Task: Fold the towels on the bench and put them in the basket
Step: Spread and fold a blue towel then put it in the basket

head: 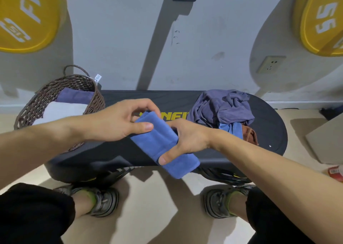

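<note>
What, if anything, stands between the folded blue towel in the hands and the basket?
Nothing visible does. The blue towel is held by the left hand and right hand; the basket sits to the left, top open, with only bare bench between.

Your left hand [118, 121] pinches with thumb and curled fingers; your right hand [187, 140] clamps likewise, forearms converging

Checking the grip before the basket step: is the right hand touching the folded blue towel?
Touching. The head view shows the right hand gripping the folded blue towel, thumb pressed on its top face; the left hand pinches its far end.
</note>
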`<move>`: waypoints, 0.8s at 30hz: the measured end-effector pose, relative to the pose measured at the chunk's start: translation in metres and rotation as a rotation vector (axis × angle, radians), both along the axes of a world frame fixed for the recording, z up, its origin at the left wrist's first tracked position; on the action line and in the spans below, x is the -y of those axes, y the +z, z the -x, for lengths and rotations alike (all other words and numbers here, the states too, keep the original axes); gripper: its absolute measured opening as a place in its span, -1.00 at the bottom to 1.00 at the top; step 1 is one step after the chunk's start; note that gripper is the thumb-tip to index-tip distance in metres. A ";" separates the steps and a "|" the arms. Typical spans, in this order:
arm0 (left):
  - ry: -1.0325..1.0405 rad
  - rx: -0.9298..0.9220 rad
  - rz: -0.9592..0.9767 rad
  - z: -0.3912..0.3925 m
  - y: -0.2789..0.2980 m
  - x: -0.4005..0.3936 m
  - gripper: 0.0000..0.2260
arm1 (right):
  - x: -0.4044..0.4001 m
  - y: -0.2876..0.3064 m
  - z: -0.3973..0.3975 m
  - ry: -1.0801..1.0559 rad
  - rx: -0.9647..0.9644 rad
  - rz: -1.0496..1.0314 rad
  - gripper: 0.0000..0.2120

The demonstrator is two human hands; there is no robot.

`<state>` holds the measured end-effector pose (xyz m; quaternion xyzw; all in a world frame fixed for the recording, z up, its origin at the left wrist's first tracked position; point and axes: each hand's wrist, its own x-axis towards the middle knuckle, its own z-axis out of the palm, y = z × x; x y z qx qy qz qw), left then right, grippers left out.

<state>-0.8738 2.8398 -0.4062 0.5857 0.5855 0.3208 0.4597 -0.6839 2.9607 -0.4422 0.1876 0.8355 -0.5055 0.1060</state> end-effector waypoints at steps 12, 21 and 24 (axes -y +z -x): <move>0.253 -0.404 -0.085 0.051 -0.030 0.026 -0.60 | 0.049 -0.010 0.035 -0.190 -0.143 0.297 -0.59; 0.625 -0.349 -0.124 0.177 -0.038 0.035 -0.68 | 0.021 0.004 0.183 -0.196 -0.062 0.161 -0.74; 0.789 -0.335 -0.103 0.237 -0.048 0.030 -0.67 | 0.014 -0.004 0.251 -0.376 -0.085 0.139 -0.61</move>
